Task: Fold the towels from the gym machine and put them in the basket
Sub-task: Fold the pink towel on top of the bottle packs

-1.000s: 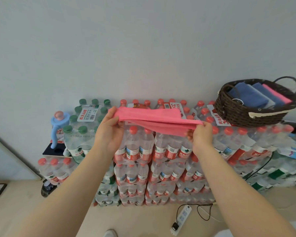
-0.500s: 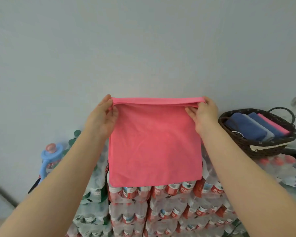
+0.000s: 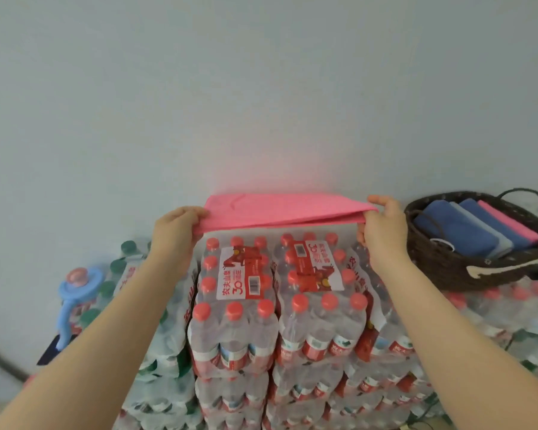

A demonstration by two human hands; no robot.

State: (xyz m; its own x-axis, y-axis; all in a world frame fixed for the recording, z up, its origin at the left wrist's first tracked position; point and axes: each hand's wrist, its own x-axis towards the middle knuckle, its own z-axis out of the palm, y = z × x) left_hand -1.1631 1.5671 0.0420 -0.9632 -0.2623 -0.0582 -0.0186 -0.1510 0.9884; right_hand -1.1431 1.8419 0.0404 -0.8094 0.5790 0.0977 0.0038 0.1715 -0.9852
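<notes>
A pink towel (image 3: 280, 209) is stretched flat and nearly level between my hands, above the stacked water bottles. My left hand (image 3: 176, 234) pinches its left edge and my right hand (image 3: 382, 228) pinches its right edge. The towel looks doubled, with two layers showing at the right end. A dark wicker basket (image 3: 441, 268) sits on the bottles at the right, holding folded blue towels (image 3: 454, 228) and a folded pink towel (image 3: 507, 221) side by side.
Shrink-wrapped packs of red-capped water bottles (image 3: 277, 299) are stacked high against a pale wall (image 3: 261, 88). Green-capped bottle packs (image 3: 121, 274) stand to the left, with a blue plastic object (image 3: 78, 287) beside them.
Half a second ago the towel hung down as a vertical sheet from my raised hands. Now it is swung up to lie nearly level, and my hands are lower and wider apart.
</notes>
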